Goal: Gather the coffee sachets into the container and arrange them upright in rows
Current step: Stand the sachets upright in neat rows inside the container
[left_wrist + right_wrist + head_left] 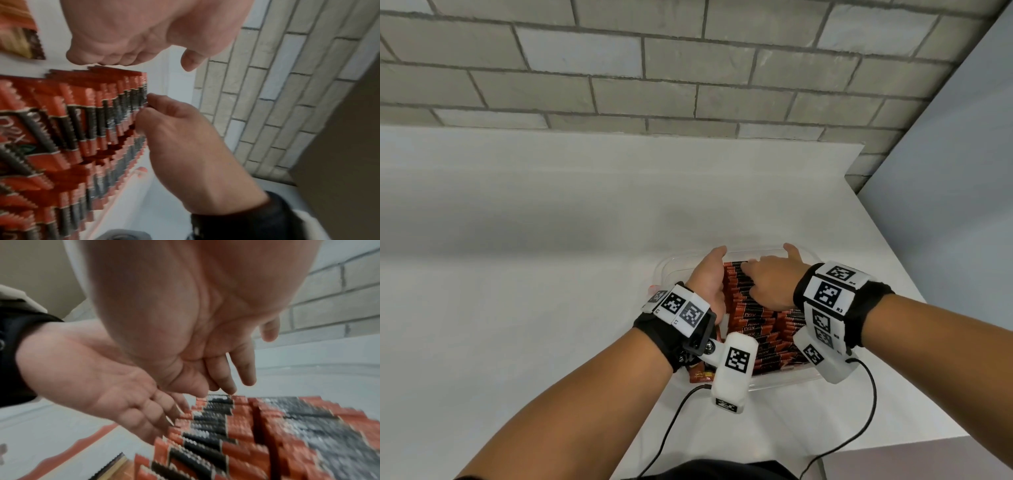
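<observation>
A clear plastic container (671,265) stands on the white counter, packed with red-and-black coffee sachets (758,320) standing upright in rows. My left hand (712,272) lies with straight fingers (148,408) flat against the left side of the left row (207,418). My right hand (755,274) reaches over from the right. Its fingertips (230,386) rest on the sachet tops at the far end of that row (141,97), and one finger sticks up. Neither hand visibly holds a sachet.
A loose sachet (700,375) lies by the container's near-left corner under my left wrist, and shows again as the sachet (19,40). Black cables (671,428) trail to the front edge. A brick wall (688,68) stands behind the counter, whose edge (914,291) drops off at the right.
</observation>
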`<move>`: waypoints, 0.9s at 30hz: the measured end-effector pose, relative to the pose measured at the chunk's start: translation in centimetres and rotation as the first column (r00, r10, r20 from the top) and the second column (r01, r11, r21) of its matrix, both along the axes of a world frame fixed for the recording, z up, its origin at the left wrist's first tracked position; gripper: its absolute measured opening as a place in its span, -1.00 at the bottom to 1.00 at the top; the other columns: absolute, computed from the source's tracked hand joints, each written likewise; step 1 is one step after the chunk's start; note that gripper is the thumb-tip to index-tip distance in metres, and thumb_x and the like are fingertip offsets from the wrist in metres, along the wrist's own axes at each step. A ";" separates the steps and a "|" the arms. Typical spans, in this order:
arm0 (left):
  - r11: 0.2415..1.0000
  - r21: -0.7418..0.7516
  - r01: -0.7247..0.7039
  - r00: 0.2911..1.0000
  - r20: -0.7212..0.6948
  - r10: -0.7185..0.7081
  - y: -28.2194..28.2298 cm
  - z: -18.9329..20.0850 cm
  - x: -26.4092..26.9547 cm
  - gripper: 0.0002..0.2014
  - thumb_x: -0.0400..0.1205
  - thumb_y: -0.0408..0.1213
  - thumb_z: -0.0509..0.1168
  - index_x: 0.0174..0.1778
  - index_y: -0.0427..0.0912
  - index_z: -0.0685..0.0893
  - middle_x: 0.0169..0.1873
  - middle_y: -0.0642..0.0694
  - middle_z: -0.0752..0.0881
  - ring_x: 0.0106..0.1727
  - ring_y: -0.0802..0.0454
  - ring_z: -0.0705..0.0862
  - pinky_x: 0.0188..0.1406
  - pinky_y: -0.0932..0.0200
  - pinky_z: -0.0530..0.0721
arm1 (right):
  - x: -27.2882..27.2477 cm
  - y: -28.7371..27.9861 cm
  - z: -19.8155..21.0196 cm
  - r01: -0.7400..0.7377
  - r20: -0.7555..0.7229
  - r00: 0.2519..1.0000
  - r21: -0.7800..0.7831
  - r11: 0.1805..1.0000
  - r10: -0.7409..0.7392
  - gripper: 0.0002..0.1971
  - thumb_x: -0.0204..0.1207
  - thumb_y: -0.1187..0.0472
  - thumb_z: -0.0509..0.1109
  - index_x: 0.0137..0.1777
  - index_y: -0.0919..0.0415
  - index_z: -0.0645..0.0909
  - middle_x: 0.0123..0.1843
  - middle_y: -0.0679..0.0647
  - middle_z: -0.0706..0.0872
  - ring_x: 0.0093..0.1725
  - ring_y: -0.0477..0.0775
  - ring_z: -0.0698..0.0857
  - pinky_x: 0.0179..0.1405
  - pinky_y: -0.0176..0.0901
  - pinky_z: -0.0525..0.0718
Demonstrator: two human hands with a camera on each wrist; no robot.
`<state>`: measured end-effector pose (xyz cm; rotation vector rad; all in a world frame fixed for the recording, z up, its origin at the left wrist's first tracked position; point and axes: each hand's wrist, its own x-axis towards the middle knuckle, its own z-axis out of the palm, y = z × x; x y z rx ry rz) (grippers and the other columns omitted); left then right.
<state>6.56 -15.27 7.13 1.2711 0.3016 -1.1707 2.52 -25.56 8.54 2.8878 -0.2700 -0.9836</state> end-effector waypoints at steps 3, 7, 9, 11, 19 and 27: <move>0.996 -0.076 0.037 0.995 0.091 -0.030 2.3 1.7 0.7 -0.48 0.71 0.02 0.14 0.46 -0.29 0.42 0.10 -0.25 0.63 -0.06 -0.05 0.64 -0.18 0.23 0.60 | -0.2 0.5 0.8 0.000 0.144 0.989 0.124 0.992 -0.018 -0.67 0.63 0.13 0.13 0.36 0.15 0.45 0.17 0.06 0.66 0.19 0.10 0.59 0.40 0.10 0.31; 0.976 -0.211 0.047 0.966 0.258 0.009 8.4 3.5 3.7 -0.58 0.56 0.01 0.26 0.20 -0.20 0.65 0.06 -0.23 0.77 -0.13 -0.11 0.76 -0.24 0.12 0.69 | 0.2 2.1 1.8 -0.003 0.142 0.989 0.328 0.945 -0.047 -0.60 0.63 0.14 0.22 0.46 0.17 0.44 0.28 0.08 0.60 0.21 0.08 0.57 0.13 -0.18 0.50; 0.993 -0.116 -0.029 0.928 0.367 0.070 11.0 3.2 5.0 -0.72 0.58 -0.04 0.28 0.08 -0.13 0.69 -0.09 -0.17 0.78 -0.33 -0.01 0.68 -0.42 0.20 0.56 | 0.9 3.4 1.5 -0.036 0.069 0.997 0.314 0.949 0.015 -0.53 0.65 0.09 0.22 0.53 0.16 0.37 0.44 0.06 0.52 0.36 0.07 0.52 0.31 -0.16 0.49; 0.995 0.067 -0.077 0.873 0.487 0.035 12.4 1.8 5.4 -0.81 0.63 -0.10 0.29 0.05 -0.09 0.70 -0.11 -0.13 0.72 -0.33 0.03 0.60 -0.42 0.19 0.47 | 1.9 4.7 0.7 -0.071 -0.004 0.997 0.271 0.960 0.075 -0.53 0.66 0.08 0.20 0.52 0.23 0.39 0.46 0.11 0.52 0.37 0.13 0.54 0.35 -0.08 0.52; 0.977 0.210 0.030 0.873 0.471 -0.128 12.1 -2.9 4.0 -0.63 0.58 -0.31 0.43 0.27 -0.05 0.52 -0.03 -0.18 0.70 -0.29 -0.02 0.66 -0.38 0.15 0.70 | 4.0 8.8 -2.9 -0.280 -0.232 0.929 0.065 0.958 0.287 -0.60 0.64 0.13 0.24 0.43 0.30 0.46 0.26 0.16 0.66 0.00 0.08 0.62 -0.39 -0.30 0.48; 0.989 0.145 0.031 0.891 0.444 -0.093 12.2 -3.9 4.0 -0.63 0.56 -0.42 0.42 0.26 -0.15 0.55 -0.18 -0.13 0.66 -0.41 0.03 0.62 -0.44 0.17 0.69 | 3.3 9.9 -4.3 -0.365 -0.327 0.879 0.004 0.931 0.346 -0.56 0.58 0.11 0.35 0.39 0.29 0.45 0.10 0.11 0.66 0.04 0.10 0.65 -0.10 -0.13 0.48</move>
